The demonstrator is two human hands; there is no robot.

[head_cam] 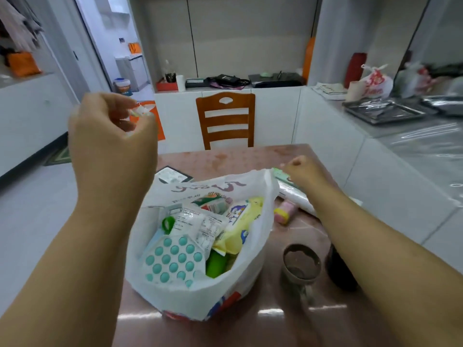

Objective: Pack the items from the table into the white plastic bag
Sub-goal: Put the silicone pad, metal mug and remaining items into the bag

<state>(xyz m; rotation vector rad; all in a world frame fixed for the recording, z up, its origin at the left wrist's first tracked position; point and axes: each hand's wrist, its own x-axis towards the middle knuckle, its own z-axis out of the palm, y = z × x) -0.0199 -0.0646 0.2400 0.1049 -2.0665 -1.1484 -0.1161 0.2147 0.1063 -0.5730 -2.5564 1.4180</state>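
Note:
The white plastic bag point(253, 271) stands open on the reddish table point(250, 159), holding a teal-dotted white pack point(172, 261), a yellow wipes pack point(240, 226), a green bottle point(215, 265) and printed packets. My left hand point(110, 131) is raised above the bag's left side and pinches the bag's left handle point(140, 111). My right hand point(304, 175) is curled at the bag's far right rim and grips its handle there. Right of the bag a small pink and yellow container point(284, 212) lies on the table.
A dark-framed flat device point(172, 175) lies behind the bag. A white roll and a green-edged box point(283, 177) lie under my right forearm. A dusty glass point(300, 264) and a dark bottle point(338, 269) stand at the right. A wooden chair point(225, 118) faces the table's far edge.

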